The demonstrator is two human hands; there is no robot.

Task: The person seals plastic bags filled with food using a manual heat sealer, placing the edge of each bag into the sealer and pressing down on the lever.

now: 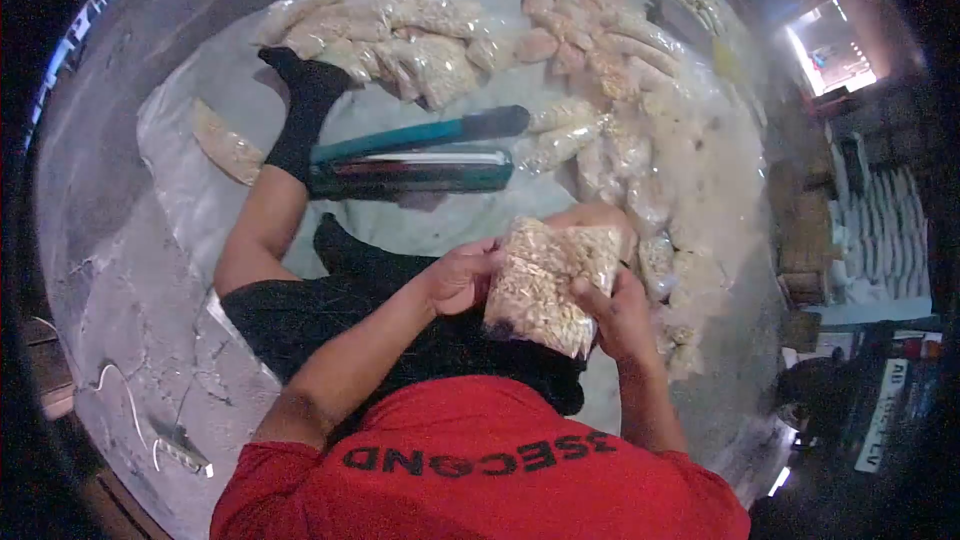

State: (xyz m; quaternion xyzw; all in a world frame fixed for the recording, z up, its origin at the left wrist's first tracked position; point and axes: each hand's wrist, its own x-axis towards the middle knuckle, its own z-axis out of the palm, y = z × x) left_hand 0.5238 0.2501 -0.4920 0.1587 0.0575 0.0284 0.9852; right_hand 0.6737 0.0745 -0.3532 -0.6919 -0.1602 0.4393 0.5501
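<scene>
A clear plastic bag (pixel 545 290) full of pale, small dry pieces rests over my lap between both hands. The fingers of my left hand (pixel 466 278) close on its left edge. My right hand (pixel 624 314) grips its right side, with the thumb pressed on the front. Beyond the bag, a teal hand sealer (pixel 420 172) with a long lever arm lies on the white sheet by my left foot. Its lever is raised a little above the base. What the pieces in the bag are, I cannot tell.
Filled clear bags lie in a heap (pixel 400 25) at the far side and in a long pile (pixel 640 130) to the right. A single bag (pixel 225 145) lies left of my foot. A power strip (pixel 182 457) is on the cracked floor at lower left.
</scene>
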